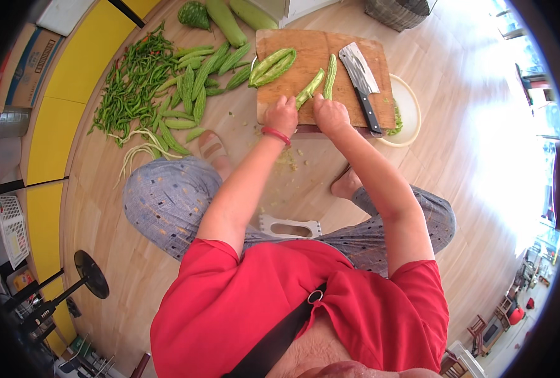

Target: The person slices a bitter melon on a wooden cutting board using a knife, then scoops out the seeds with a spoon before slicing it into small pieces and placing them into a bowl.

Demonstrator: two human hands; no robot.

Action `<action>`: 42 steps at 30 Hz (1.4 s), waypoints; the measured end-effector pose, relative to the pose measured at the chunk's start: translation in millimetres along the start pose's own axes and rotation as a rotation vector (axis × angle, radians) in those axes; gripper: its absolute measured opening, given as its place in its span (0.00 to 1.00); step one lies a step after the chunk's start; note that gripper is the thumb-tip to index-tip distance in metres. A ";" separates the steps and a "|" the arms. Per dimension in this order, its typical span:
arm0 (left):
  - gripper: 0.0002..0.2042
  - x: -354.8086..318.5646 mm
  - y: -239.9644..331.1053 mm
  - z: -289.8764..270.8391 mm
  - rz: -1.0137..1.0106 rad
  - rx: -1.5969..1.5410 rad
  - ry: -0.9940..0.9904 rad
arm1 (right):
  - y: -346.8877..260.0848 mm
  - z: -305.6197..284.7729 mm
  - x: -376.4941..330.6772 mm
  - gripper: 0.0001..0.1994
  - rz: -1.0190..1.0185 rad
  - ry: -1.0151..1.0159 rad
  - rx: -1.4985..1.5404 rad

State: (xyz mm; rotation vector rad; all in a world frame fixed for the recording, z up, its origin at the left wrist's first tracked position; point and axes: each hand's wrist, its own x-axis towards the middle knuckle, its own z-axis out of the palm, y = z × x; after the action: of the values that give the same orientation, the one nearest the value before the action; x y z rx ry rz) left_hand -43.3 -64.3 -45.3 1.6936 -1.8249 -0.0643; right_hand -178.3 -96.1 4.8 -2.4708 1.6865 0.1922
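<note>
Pale floor [450, 82] runs under everything, with a wooden cutting board [317, 53] raised on it. Left hand [281, 116] is closed around the lower end of a green gourd piece [310, 87], by the board's near edge; right hand [331, 114] has its fingers bunched just beside it, but whether they pinch that piece or the neighbouring gourd strip [331, 74] we can't tell, since the hand covers the contact. Working over the near edge probably keeps the reach short. Knife [360, 79] lies toward the right edge, handle at the near right corner, likely parked there to free both hands yet stay reachable. Opened gourd [273, 67] sits at the left edge, slightly overhanging, apparently kept out of the way. Past that edge we see whole gourds [201, 82] and a chilli heap [135, 79], roughly grouped by kind, presumably for easy picking. Off the right edge, a pale basin [419, 116] is partly hidden by the board. Board's support: mostly hidden. Woven basket [393, 14]: cut off up top. Far right: glare, details lost.
</note>
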 end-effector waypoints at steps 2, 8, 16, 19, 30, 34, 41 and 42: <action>0.02 0.9 1.9 -1.1 -0.003 0.002 -0.017 | 1.9 7.8 -2.7 0.05 -0.035 0.031 0.018; 0.02 0.1 -2.9 -0.6 -0.006 -0.005 -0.037 | -6.9 2.1 -11.1 0.05 -0.021 0.011 0.060; 0.04 0.0 -7.7 5.7 -0.057 -0.051 -0.098 | 8.5 -3.6 24.0 0.07 0.114 0.041 0.027; 0.04 -0.6 -6.7 3.6 -0.067 -0.065 -0.096 | 2.2 1.9 21.9 0.07 0.074 0.020 0.004; 0.04 0.5 -3.7 -0.6 -0.060 -0.021 -0.102 | -6.6 13.9 2.1 0.05 0.028 0.106 0.099; 0.04 0.5 -5.5 0.3 -0.071 -0.044 -0.122 | -12.0 14.3 -5.3 0.05 0.020 0.091 0.095; 0.04 3.0 1.1 -7.0 -0.069 0.001 -0.164 | -25.5 -1.8 -17.8 0.06 0.061 0.004 0.040; 0.04 1.9 -1.6 -4.3 -0.074 -0.008 -0.153 | -29.3 -3.0 -19.9 0.06 0.053 0.000 0.035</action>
State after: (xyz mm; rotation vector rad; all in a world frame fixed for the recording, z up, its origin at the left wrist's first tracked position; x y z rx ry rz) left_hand -39.7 -64.7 -41.9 1.7936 -1.8677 -0.2374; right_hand -158.2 -68.0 12.8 -2.4034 1.7410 0.1675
